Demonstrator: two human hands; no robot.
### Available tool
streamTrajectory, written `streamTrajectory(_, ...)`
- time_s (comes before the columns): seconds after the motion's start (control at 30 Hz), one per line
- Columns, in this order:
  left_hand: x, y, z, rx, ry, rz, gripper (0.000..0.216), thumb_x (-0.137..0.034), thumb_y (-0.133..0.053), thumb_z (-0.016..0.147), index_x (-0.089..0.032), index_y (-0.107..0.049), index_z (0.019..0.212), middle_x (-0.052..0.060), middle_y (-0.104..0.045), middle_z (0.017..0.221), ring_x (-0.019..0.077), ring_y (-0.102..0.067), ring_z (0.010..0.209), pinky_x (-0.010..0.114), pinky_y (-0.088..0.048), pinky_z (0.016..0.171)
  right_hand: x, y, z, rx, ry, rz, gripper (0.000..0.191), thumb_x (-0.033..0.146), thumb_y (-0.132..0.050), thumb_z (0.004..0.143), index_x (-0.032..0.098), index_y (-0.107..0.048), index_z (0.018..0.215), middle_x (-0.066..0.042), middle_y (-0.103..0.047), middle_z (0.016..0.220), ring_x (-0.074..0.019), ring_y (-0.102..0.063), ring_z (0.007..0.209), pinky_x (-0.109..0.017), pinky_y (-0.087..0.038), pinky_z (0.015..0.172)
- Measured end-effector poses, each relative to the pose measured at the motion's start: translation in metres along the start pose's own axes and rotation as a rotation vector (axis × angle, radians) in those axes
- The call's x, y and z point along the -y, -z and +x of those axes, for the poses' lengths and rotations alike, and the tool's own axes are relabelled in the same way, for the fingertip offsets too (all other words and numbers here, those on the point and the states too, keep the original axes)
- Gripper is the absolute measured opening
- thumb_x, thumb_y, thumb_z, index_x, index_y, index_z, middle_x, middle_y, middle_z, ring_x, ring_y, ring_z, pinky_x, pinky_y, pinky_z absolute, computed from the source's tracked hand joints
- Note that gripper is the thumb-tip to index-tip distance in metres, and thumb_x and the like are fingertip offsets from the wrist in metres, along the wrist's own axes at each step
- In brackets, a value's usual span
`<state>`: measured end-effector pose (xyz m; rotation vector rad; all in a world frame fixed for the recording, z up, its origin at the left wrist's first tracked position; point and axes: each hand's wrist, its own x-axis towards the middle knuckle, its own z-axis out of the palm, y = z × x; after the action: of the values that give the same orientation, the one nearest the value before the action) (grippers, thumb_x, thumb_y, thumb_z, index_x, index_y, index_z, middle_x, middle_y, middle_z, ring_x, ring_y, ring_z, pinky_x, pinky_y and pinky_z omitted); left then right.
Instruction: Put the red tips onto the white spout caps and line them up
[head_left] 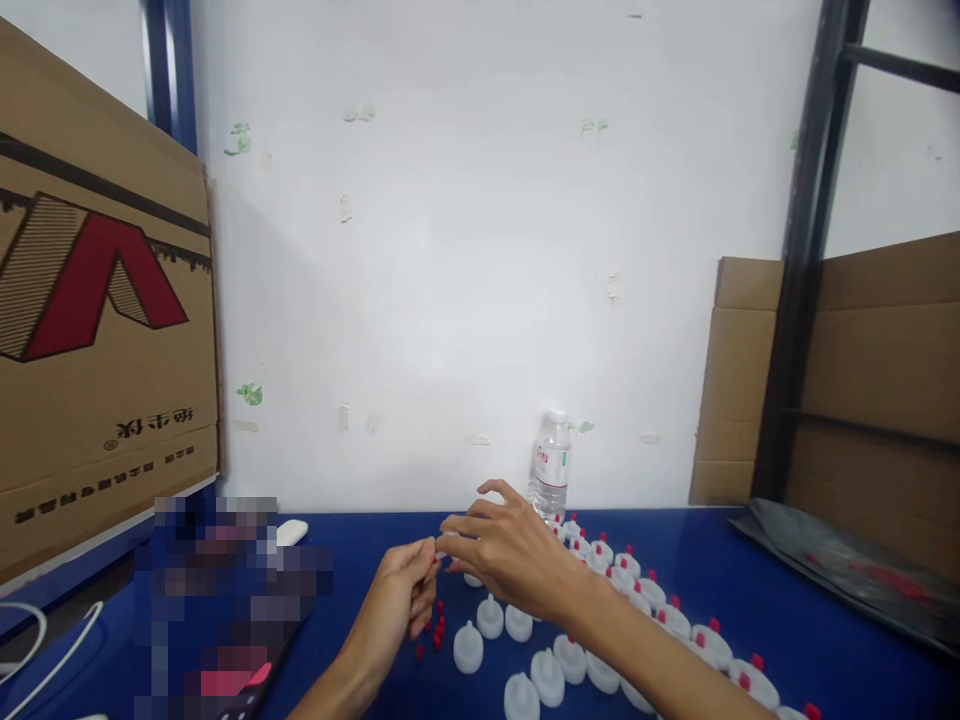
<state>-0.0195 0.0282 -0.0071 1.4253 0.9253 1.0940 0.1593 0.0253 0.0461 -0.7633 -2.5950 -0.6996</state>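
Observation:
My left hand (pixel 401 590) is closed, its thumb and forefinger pinched together in front of me. My right hand (pixel 499 550) meets it from the right, with thumb and forefinger brought to the same spot and the other fingers raised apart. A sliver of something whitish shows between the fingertips, too covered to name. Below the left hand lie several small red caps (pixel 439 632). Beside them stand white squat plastic bottles without caps, such as this bare-nozzled bottle (pixel 468 648). Under and beyond my right forearm, rows of similar bottles wear red caps, like this capped bottle (pixel 711 645).
A clear water bottle (pixel 552 465) stands by the white wall. A large printed carton (pixel 112 330) rises on the left, near a white mouse-like object (pixel 292 532) and a pixelated area. At right are cardboard (pixel 742 390) and a dark plastic bag (pixel 862 570) on the blue table (pixel 345 545).

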Motion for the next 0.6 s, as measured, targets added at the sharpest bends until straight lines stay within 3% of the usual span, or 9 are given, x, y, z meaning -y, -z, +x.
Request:
streamTrajectory(0.17,0.002,-0.005,0.000,0.019,0.071,-0.096,0.058,-0.081,-0.050,0.073,-0.026,-0.034,0.062,-0.013,-0.022,0.044,0.0052,-0.013,0.035,0.021,-0.012,0.036,0.009,-0.007,0.000,-0.049,-0.049,-0.092,0.020,0.017,-0.051,0.101,0.025,-0.066,0.111,-0.001,-0.073,0.120,-0.0195,-0.066,0.090,-0.048,-0.030,0.110)
streamTrajectory(0.33,0.006,-0.006,-0.003,-0.061,0.005,-0.053,0.056,-0.077,-0.050,0.078,-0.025,-0.035,0.064,-0.011,-0.026,0.051,0.0070,-0.017,0.041,0.023,-0.016,0.041,0.010,-0.004,0.000,-0.096,-0.115,-0.014,0.023,0.017,-0.052,0.100,0.028,-0.066,0.116,-0.001,-0.074,0.120,-0.0177,-0.067,0.088,-0.047,-0.028,0.111)
streamTrajectory(0.43,0.007,-0.001,-0.011,-0.167,-0.171,0.334,0.045,-0.060,-0.045,0.092,-0.024,-0.044,0.067,-0.005,-0.043,0.057,0.0118,-0.037,0.050,0.027,-0.024,0.052,0.007,0.002,0.000,0.010,-0.138,0.159,0.018,0.030,-0.066,0.095,0.029,-0.070,0.113,0.002,-0.079,0.104,-0.0166,-0.069,0.086,-0.043,-0.026,0.113)
streamTrajectory(0.53,0.005,0.002,-0.020,-0.175,-0.324,0.808,0.034,-0.039,-0.033,0.102,-0.024,-0.052,0.077,-0.002,-0.057,0.068,0.0156,-0.051,0.060,0.030,-0.029,0.062,0.003,0.005,0.000,0.112,-0.137,0.237,0.020,0.041,-0.070,0.092,0.025,-0.075,0.102,0.001,-0.080,0.086,-0.0177,-0.070,0.083,-0.041,-0.026,0.114)
streamTrajectory(0.6,0.002,0.002,-0.023,-0.147,-0.345,0.857,0.032,-0.036,-0.032,0.103,-0.025,-0.052,0.080,-0.002,-0.058,0.071,0.0156,-0.052,0.062,0.030,-0.031,0.064,-0.002,0.008,-0.001,0.108,-0.128,0.268,0.022,0.044,-0.068,0.093,0.024,-0.075,0.099,0.000,-0.079,0.081,-0.0176,-0.071,0.081,-0.040,-0.025,0.115)
